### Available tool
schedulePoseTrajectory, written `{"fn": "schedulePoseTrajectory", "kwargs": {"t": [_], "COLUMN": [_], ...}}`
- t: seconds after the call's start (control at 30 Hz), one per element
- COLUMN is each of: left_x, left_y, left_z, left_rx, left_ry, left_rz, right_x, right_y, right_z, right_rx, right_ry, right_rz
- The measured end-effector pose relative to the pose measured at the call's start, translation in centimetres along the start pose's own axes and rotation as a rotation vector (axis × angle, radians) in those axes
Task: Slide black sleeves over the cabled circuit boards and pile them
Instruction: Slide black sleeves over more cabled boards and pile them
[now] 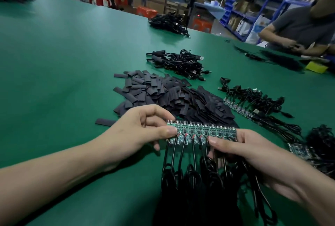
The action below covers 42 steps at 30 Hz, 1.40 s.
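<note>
Head view: a strip of circuit boards (201, 131) is held between both hands, just above the green surface (63, 66). Its left end is pinched by the left hand (143, 127) between thumb and curled fingers. Its right end is gripped by the right hand (253, 153), thumb on top, the fingers hidden beneath. Black cables (181, 167) hang from the boards toward the wrists. A heap of black sleeves (172, 97) lies just beyond both hands. Farther past it a cable bundle (179, 64) is piled, possibly already sleeved. A second board strip (237, 108) is laid beyond the right hand.
</note>
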State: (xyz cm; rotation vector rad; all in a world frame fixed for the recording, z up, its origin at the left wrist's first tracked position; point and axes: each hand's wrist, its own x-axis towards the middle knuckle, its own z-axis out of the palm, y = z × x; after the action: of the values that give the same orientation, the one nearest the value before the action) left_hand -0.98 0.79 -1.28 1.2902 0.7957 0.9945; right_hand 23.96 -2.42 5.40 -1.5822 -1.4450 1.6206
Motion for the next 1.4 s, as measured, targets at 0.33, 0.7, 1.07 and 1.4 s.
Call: {"fn": "schedulePoseTrajectory", "kwargs": {"t": [0.33, 0.7, 1.07, 1.4], "left_x": [-0.1, 0.0, 0.4, 0.3], "left_y": [-0.2, -0.1, 0.5, 0.4], "left_z": [0.2, -0.1, -0.4, -0.4], "left_rx": [0.059, 0.033, -0.042, -0.126], "left_ry": [0.049, 0.119, 0.015, -0.058], "left_rz": [0.031, -0.033, -0.117, -0.111], "right_x": [4.5, 6.9, 7.5, 6.6], "right_y": [-4.0, 0.3, 1.3, 0.5], "right_z": [2.2, 2.5, 2.1, 2.0], "right_rx": [-0.892, -0.306, -0.23, -0.192], "right_ry": [0.122, -0.172, -0.216, -0.262], "right_rz": [-0.499, -0.402, -0.521, -0.537]}}
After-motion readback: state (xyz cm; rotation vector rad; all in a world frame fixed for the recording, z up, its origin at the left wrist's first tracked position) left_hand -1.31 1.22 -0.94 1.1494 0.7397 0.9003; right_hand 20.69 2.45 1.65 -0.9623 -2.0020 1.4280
